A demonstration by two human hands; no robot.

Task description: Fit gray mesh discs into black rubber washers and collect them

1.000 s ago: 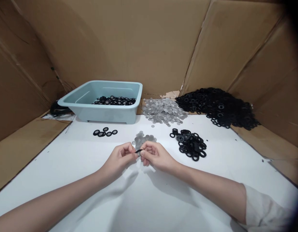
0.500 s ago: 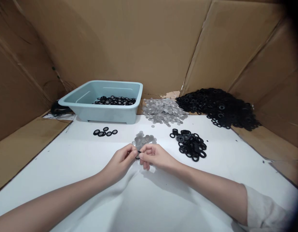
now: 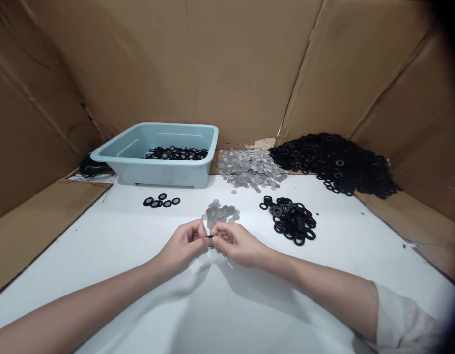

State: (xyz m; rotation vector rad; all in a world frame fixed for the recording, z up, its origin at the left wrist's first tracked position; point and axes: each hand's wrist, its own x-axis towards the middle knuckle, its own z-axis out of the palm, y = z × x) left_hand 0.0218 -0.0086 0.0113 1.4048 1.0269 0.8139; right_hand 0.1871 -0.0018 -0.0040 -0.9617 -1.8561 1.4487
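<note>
Between my two hands a small black rubber ring (image 3: 210, 237) is pinched, seen nearly edge-on; whether a mesh disc sits inside it cannot be made out. My left hand (image 3: 188, 241) grips its left side with thumb and forefinger. On the other side, the thumb and fingers of my right hand (image 3: 237, 241) are closed on the same ring. Just beyond the fingertips lies a small heap of grey discs (image 3: 222, 212). To the right is a loose pile of black rings (image 3: 294, 221). Several black rings with grey centres (image 3: 161, 201) lie at the left.
A light blue basin (image 3: 164, 172) at the back left holds many black rings with grey centres. Behind the small heap spreads a larger pile of grey discs (image 3: 251, 169). A big mound of black rings (image 3: 334, 162) fills the back right. Cardboard walls (image 3: 213, 69) enclose the white table (image 3: 120, 236).
The ring has tilted from showing its face to nearly edge-on. My right fingers have curled in more, and both hands still hold it at about the same place.
</note>
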